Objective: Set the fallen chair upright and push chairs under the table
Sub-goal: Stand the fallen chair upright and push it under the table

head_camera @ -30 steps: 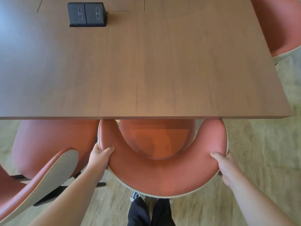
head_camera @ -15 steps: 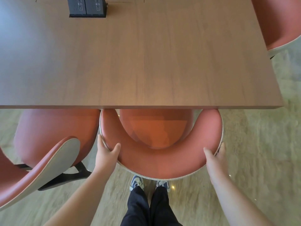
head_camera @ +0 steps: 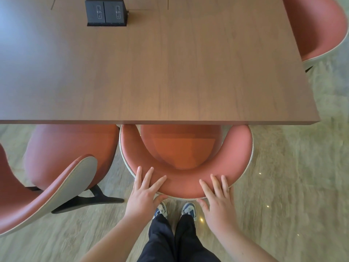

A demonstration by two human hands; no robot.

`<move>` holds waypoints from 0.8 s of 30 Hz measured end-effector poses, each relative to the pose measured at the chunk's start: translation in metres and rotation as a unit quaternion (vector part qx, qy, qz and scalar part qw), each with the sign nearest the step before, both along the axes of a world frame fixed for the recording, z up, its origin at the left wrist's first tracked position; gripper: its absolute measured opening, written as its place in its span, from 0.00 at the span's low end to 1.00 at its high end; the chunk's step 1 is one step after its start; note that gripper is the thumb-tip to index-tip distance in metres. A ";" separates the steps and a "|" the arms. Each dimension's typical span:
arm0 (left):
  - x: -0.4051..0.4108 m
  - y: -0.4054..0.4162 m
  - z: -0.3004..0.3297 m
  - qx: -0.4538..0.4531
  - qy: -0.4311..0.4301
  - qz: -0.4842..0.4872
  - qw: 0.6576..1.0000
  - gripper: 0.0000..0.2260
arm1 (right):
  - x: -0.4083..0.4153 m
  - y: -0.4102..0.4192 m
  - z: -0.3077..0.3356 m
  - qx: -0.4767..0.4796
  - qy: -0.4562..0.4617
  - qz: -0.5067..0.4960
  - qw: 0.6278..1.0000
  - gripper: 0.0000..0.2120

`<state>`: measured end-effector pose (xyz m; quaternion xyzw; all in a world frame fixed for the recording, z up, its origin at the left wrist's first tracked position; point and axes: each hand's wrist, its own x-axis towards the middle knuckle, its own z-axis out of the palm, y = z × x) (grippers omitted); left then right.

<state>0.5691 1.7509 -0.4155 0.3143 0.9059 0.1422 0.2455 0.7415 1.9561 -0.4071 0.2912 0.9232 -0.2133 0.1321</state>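
Observation:
A salmon-red chair (head_camera: pixel 184 185) with a curved backrest stands upright right in front of me, its seat partly under the near edge of the wooden table (head_camera: pixel 170 76). My left hand (head_camera: pixel 145 193) lies flat on the left part of the backrest top, fingers spread, thumb at the outer rim. My right hand (head_camera: pixel 217 199) lies the same way on the right part. Neither hand is closed around the backrest.
A second red chair (head_camera: pixel 66 148) stands to the left, turned at an angle, its black base (head_camera: pixel 94 197) out on the floor. A third chair (head_camera: pixel 317 25) is at the table's right end. A black socket box (head_camera: pixel 105 13) sits on the table. My shoes (head_camera: pixel 160 210) are just behind the chair.
Both hands have left the sides of the backrest and moved inward to its rear top, now lying flat with fingers spread. The chair sits slightly further under the table.

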 end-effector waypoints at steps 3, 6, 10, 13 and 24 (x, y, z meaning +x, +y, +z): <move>-0.001 0.001 0.001 -0.010 0.004 0.000 1.000 0.27 | -0.001 0.001 -0.002 0.023 0.009 0.010 1.000 0.25; -0.002 0.003 0.002 -0.046 -0.003 0.001 0.999 0.27 | -0.001 0.002 0.000 0.016 -0.014 0.013 1.000 0.26; -0.004 0.007 0.002 -0.090 -0.006 -0.014 0.996 0.28 | -0.007 0.005 0.005 -0.014 -0.047 0.006 0.999 0.28; -0.007 0.014 0.013 -0.107 -0.055 -0.005 0.993 0.29 | -0.014 0.008 0.014 -0.035 -0.088 0.006 0.995 0.29; 0.003 -0.021 0.104 0.045 -0.093 0.139 0.985 0.31 | -0.035 -0.004 0.086 -0.081 0.063 -0.044 0.994 0.28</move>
